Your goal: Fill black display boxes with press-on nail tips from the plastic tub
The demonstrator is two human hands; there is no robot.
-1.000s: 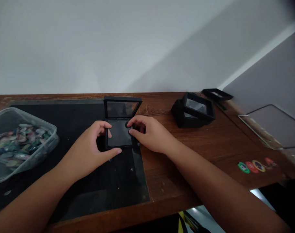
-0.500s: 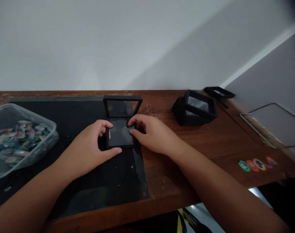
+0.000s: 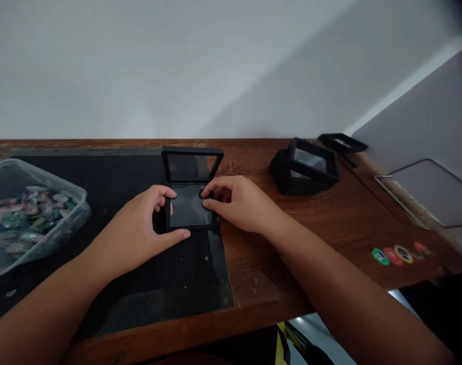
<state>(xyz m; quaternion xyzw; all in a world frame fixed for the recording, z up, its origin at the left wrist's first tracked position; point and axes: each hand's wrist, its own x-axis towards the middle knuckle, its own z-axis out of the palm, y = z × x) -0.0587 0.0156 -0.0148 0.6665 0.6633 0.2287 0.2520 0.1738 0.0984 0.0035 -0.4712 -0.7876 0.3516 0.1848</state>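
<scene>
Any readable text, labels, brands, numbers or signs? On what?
None readable.
Green disc, red disc, yellow-rimmed disc: centre markings, too small and blurred to read.
Open black case: no text visible.
Plastic tub: no text visible.

Shadowed pale wall (image 3: 139, 66) — brown wooden table (image 3: 253, 271)

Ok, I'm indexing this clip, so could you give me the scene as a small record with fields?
Centre: black case, lid raised at the back
Hands: left hand at its left and front edges; right hand at its right edge, any pinch unclear
Surface: black mat on a wooden table
Left: clear plastic tub of loose coloured pieces
Right: stacked black frames; small round discs in a row
</scene>
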